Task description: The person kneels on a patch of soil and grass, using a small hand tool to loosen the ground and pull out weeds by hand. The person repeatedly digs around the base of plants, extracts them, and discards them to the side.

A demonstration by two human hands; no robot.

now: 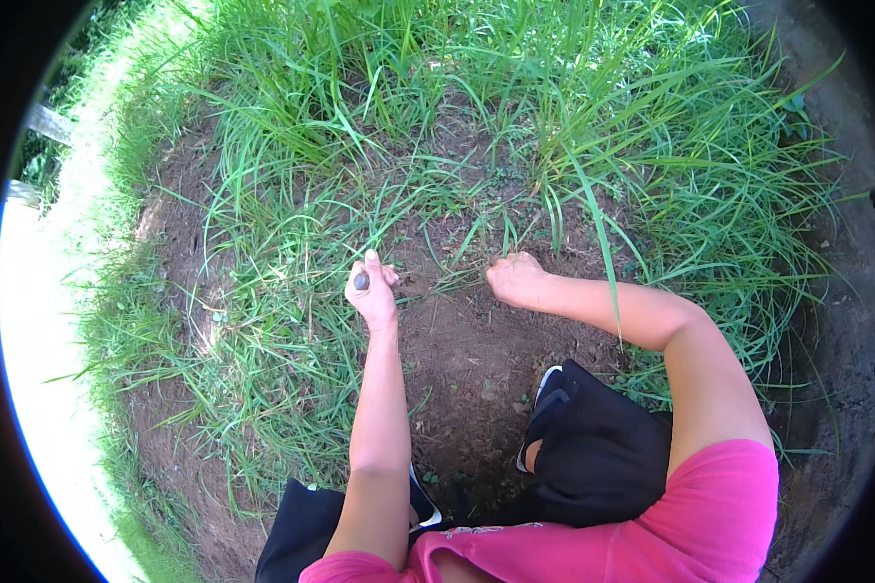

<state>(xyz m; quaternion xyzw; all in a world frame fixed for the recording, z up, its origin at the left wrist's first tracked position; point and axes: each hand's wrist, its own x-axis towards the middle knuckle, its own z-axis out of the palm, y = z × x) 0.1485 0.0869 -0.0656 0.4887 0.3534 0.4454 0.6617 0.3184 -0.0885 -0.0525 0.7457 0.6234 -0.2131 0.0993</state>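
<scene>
My left hand (373,290) is wrapped around a tool handle, with the thumb raised. Only the handle's rounded dark butt end (362,281) shows; the rest is hidden beneath the fist and grass. To the right, my right hand (516,280) is curled into a fist low over the soil. Thin grass blades (452,280) run up to its finger side, and it appears to grip them, though the fingertips are hidden. Between and below the hands lies bare brown soil (474,342) with bits of dry stalk.
Tall green grass (590,146) stands ahead and to the right. Loose, flattened grass (262,328) covers the ground at left. My bent knees in black cloth (598,452) frame the soil patch. A grey, hard-looking strip (857,291) borders the far right.
</scene>
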